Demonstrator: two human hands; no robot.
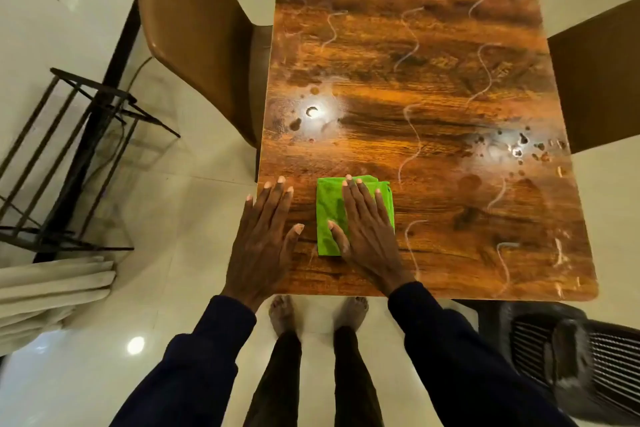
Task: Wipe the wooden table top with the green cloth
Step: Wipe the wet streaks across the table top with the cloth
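Head view: folded green cloth [329, 215] lies on the counter [433, 80] near its near-left corner, right hand [363, 229] flat on it, fingers straight, pressing; left hand [263, 246] flat on bare wood just beside, holding nothing. Wavy streaks [412, 35] and droplets [519, 149] cover most of the surface. Wiping looks barely begun.

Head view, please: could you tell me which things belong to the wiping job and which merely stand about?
Job: green cloth, under the flat right hand; wooden table top with white streaks; left hand resting on its edge.
Standing about: tan chair, dark chair, metal rack, pale fabric.
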